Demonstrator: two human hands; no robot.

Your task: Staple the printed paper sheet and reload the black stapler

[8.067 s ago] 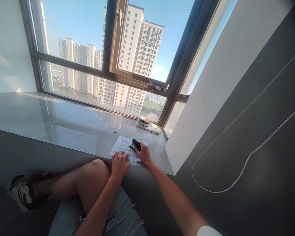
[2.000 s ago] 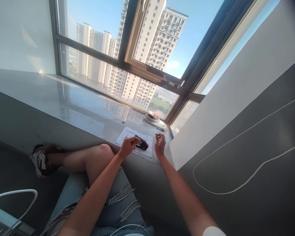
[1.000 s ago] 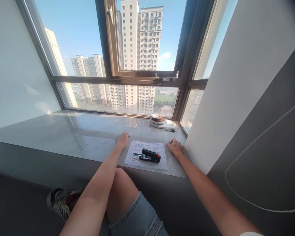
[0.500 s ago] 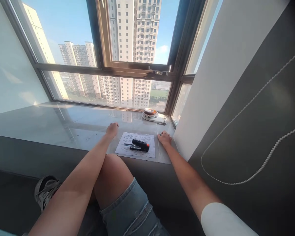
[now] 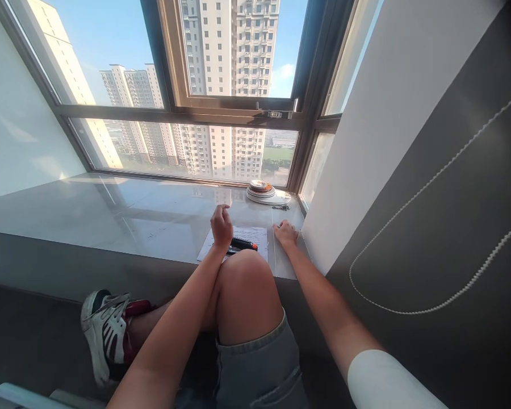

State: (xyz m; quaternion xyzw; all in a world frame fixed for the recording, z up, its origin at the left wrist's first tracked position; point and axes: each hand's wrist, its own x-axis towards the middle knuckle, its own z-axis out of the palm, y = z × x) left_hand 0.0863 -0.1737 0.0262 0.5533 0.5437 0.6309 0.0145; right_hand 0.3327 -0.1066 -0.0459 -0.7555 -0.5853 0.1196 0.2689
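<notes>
My left hand (image 5: 222, 226) hovers over the left part of a sheet of printed paper (image 5: 255, 234), fingers curled in; whatever they may hold is hidden. On the paper lies a black stapler (image 5: 243, 244) with an orange patch at its right end. My left hand and raised knee cover part of the stapler and paper. My right hand (image 5: 287, 233) rests on the sill to the right of the paper, near the wall. Its fingers are bent closed, and I cannot make out anything in them.
A stack of plates (image 5: 262, 194) stands by the window at the back right, with a small dark item (image 5: 281, 208) in front of it. The glossy sill (image 5: 153, 221) stretches left. A beaded blind cord (image 5: 409, 311) hangs at the right. My bent knee (image 5: 247, 278) rises against the sill's front edge.
My left hand has moved right, from beside the paper to over it. My knee has shifted right and now hides part of the stapler. My right hand stays in about the same place.
</notes>
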